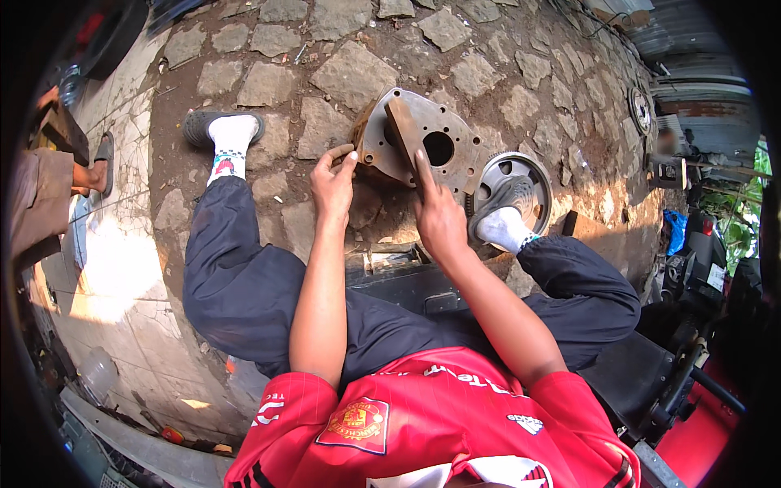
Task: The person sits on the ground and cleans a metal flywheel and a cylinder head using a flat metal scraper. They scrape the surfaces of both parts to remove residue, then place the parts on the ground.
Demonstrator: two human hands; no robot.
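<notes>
In front of me is a grey metal plate (458, 140), shaped like an engine or gearbox housing, with a large round hole and several small bolt holes. My left hand (332, 185) is closed at its left edge, thumb and fingers pinching the rim. A flat, brown rectangular bar (402, 128) lies slantwise across the plate's face, left of the big hole. My right hand (442, 218) grips its near end, index finger stretched along it. Whether the bar is stone, wood or rusty metal I cannot tell.
A toothed flywheel (538, 180) lies right of the plate, my right foot in a dark sandal on it. Rough paving stones (354, 75) cover the ground. A dark toolbox-like case (407, 286) sits between my legs. Another person's foot (106, 163) is on the tiles at left.
</notes>
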